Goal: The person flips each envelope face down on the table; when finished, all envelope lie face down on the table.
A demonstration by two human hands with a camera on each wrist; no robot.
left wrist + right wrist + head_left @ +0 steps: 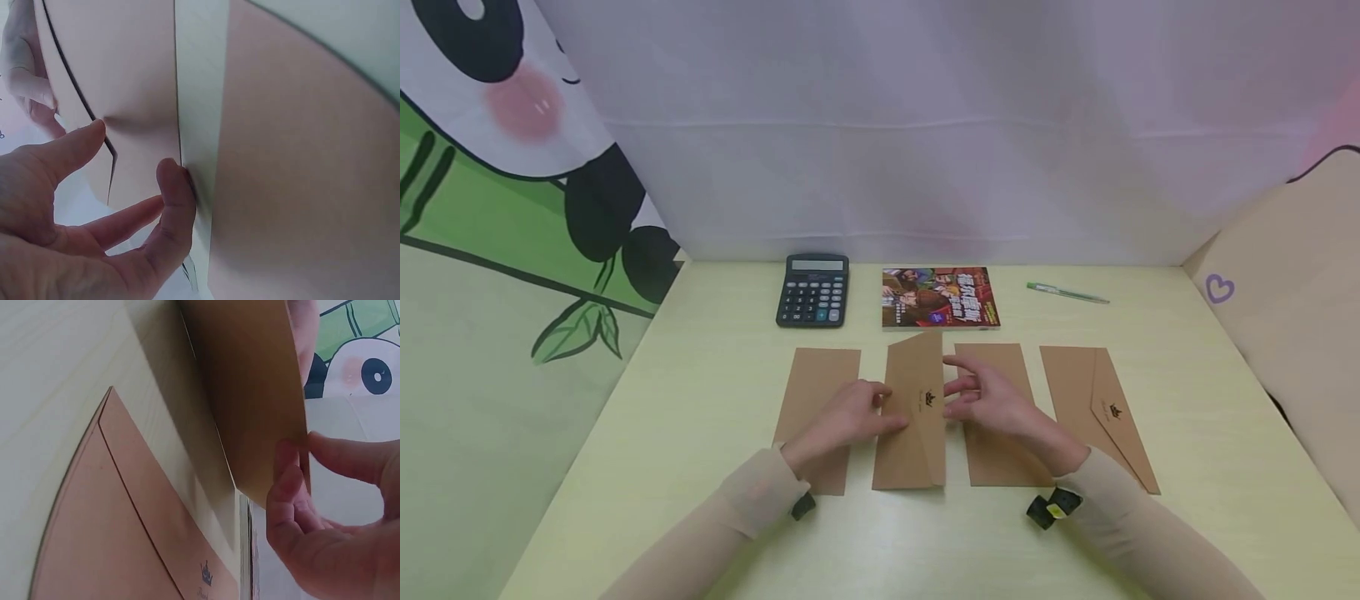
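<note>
A brown paper envelope (898,450) with a crown print stands tilted off the table, its right side raised. My left hand (848,412) is at its left side. In the left wrist view, the thumb (81,147) presses the face near the flap line, and a finger (178,200) bends at the edge. My right hand (992,400) pinches the raised right edge. The right wrist view has the thumb (344,456) on one side of that edge and curled fingers (284,506) on the other. Flat alongside lie a plain envelope (808,383) and another plain one (1000,458).
At far right lies a crown-printed envelope (1075,383). Behind the row are a black calculator (812,292), a colourful book (940,297) and a green pen (1067,292) on the pale table (700,400). A white cloth (925,167) hangs at the back.
</note>
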